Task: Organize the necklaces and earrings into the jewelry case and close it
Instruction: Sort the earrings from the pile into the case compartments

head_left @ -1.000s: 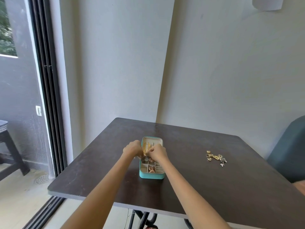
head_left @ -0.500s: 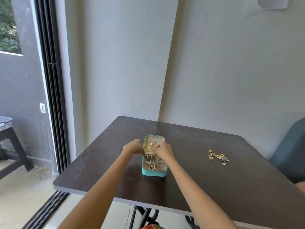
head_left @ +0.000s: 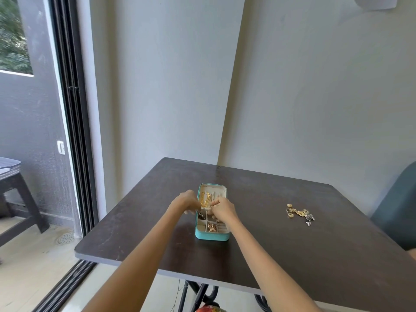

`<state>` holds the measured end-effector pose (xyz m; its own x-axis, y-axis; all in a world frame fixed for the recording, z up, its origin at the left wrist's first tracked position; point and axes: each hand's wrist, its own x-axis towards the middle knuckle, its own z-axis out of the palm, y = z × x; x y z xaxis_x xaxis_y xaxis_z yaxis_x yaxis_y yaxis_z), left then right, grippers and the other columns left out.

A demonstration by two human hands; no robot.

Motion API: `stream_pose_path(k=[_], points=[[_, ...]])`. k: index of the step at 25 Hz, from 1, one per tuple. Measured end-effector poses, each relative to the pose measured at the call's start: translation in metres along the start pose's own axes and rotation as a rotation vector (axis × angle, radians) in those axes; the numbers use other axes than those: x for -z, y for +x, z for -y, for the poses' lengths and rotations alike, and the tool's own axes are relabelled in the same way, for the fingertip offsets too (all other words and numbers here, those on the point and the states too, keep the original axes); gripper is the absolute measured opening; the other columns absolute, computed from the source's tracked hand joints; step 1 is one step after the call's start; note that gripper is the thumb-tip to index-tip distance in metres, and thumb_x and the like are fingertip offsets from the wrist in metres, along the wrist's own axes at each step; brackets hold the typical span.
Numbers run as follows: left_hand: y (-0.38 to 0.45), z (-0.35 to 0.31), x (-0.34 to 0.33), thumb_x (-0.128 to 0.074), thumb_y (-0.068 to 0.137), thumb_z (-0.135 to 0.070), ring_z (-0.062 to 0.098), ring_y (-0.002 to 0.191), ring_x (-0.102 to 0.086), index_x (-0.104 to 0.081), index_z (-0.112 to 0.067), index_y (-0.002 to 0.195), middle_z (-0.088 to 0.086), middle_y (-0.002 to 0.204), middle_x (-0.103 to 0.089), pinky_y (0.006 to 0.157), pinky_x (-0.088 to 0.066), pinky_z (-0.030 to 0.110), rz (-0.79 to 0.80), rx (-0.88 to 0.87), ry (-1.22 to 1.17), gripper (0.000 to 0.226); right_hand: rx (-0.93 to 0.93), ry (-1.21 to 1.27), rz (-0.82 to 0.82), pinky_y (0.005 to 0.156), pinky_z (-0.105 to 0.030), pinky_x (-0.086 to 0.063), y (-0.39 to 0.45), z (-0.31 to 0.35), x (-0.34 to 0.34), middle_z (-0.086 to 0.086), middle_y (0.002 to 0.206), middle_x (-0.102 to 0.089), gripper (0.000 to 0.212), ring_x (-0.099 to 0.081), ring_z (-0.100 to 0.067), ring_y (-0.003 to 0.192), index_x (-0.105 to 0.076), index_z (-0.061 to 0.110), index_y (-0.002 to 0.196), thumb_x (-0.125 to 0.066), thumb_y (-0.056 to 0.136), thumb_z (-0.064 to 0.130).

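both hands work over the open jewelry case (head_left: 211, 236) on the table (head_left: 292, 255), left hand (head_left: 184, 202) and right hand (head_left: 221, 210) curled, apparently pinching a gold necklace (head_left: 205, 199) to seat it; loose earrings (head_left: 299, 213) wait well apart

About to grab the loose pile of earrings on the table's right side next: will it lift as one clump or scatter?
The earring pile looks like several small separate gold and silver pieces, so it will probably scatter rather than lift together. The pieces seem light and may slide on the smooth dark table if pushed. Any tangling is too small to tell.
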<state>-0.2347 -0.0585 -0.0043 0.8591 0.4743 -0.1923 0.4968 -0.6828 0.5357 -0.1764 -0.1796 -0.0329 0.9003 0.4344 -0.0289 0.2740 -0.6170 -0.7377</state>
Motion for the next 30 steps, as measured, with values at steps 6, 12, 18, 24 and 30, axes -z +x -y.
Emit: stream_pose_path(k=[6,12,18,24,30], points=[[0.001,0.001,-0.001,-0.068,0.082,-0.006,0.016,0.079,-0.062,-0.069,-0.003,0.099,0.01,0.104,-0.07,0.071,-0.055,0.022,0.021,-0.027,-0.014,0.018,-0.044,0.143,0.003,0.076,-0.032,-0.054,-0.002,-0.006,-0.001,-0.001,0.107,-0.065,0.017,-0.063,-0.02,0.093,-0.061,0.025,0.085,-0.071,0.076,0.013],[-0.003,0.003,-0.003,-0.07,0.081,-0.009,0.014,0.079,-0.057,-0.069,-0.008,0.088,0.007,0.1,-0.065,0.078,-0.052,0.026,0.049,-0.043,-0.054,0.007,-0.073,0.196,0.041,0.052,-0.019,-0.043,-0.003,-0.006,0.004,-0.003,0.105,-0.066,0.019,-0.055,-0.009,0.063,-0.063,0.02,0.093,-0.071,0.078,0.011],[-0.001,0.006,-0.005,-0.073,0.078,-0.011,0.017,0.086,-0.057,-0.057,-0.015,0.068,0.005,0.094,-0.062,0.076,-0.052,0.027,0.048,-0.042,-0.063,0.02,-0.055,0.193,0.037,0.054,-0.021,-0.046,-0.005,-0.007,0.004,-0.002,0.103,-0.067,0.016,-0.055,-0.008,0.059,-0.062,0.021,0.092,-0.069,0.08,0.013],[0.001,0.009,-0.004,-0.071,0.081,-0.014,0.016,0.087,-0.057,-0.06,-0.014,0.068,0.006,0.094,-0.063,0.077,-0.051,0.028,0.047,-0.037,-0.089,0.017,-0.064,0.234,0.062,0.049,-0.019,-0.042,-0.007,-0.007,0.005,-0.001,0.088,-0.066,0.018,-0.051,-0.007,0.052,-0.062,0.017,0.1,-0.066,0.083,0.012],[-0.001,0.003,0.001,-0.074,0.078,-0.016,0.017,0.09,-0.056,-0.067,-0.009,0.086,0.005,0.095,-0.064,0.081,-0.049,0.032,0.031,-0.041,-0.075,0.012,-0.083,0.478,-0.007,0.044,-0.018,-0.041,-0.012,-0.009,0.015,-0.002,0.074,-0.062,0.014,-0.048,-0.008,0.051,-0.06,0.013,0.095,-0.057,0.085,0.004]])
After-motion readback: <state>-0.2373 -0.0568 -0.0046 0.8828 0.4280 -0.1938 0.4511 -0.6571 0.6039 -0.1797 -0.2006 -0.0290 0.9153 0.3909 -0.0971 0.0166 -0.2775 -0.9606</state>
